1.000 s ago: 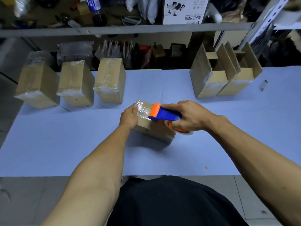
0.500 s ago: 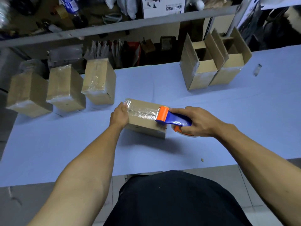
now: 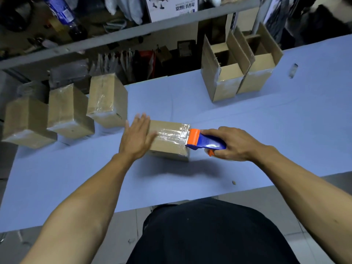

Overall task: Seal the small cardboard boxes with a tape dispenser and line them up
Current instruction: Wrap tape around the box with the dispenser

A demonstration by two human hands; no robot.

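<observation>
A small cardboard box (image 3: 169,147) lies on its side in the middle of the blue table (image 3: 247,119), a strip of clear tape along its top. My left hand (image 3: 136,137) lies flat with straight fingers over the box's left end. My right hand (image 3: 231,143) grips the blue and orange tape dispenser (image 3: 202,141), whose orange head sits at the box's right edge. Three taped boxes (image 3: 70,111) stand in a row at the left. Two open boxes (image 3: 236,67) stand at the back right.
A metal shelf (image 3: 133,33) with bottles, bags and a printed carton runs behind the table. A small scrap (image 3: 233,182) lies near the table's front edge. A strip of tape (image 3: 292,70) is stuck to the table at far right.
The dispenser has run along the box top from its left end to its right edge, laying tape. My left hand has let go of the box end and now lies flat on it.
</observation>
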